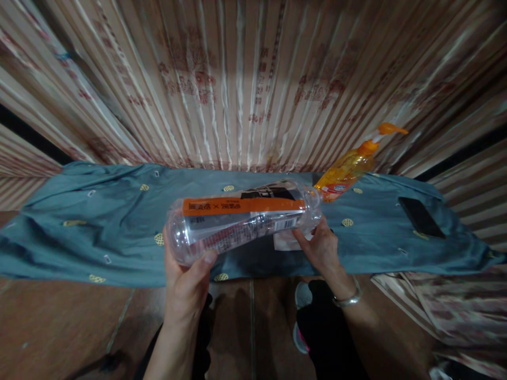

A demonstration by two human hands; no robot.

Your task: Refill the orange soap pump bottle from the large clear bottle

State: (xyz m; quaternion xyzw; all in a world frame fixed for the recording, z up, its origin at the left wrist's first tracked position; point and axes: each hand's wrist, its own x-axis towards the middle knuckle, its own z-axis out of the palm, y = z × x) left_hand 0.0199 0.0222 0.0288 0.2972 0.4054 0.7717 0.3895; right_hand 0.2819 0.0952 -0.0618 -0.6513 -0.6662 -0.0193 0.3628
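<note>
A large clear plastic bottle (245, 219) lies sideways in the air above the cloth, its label an orange strip over dark and grey print. My left hand (188, 279) is closed around its broad base at the left, thumb on the near side. At the right, my right hand (322, 245) grips the neck end, its fingers partly hidden behind the bottle. Just beyond the neck stands a pump bottle (344, 171) of orange-yellow liquid with an orange pump head. Below the neck end lies a white flat item (287, 241), mostly covered, so its kind is unclear.
A teal cloth (106, 221) with yellow pineapple-like prints covers the long narrow surface. On its right part rests a black phone (422, 217). Striped, printed sheeting (237, 95) rises behind like a wall. Tiled floor (71, 311) and my feet are below the near edge.
</note>
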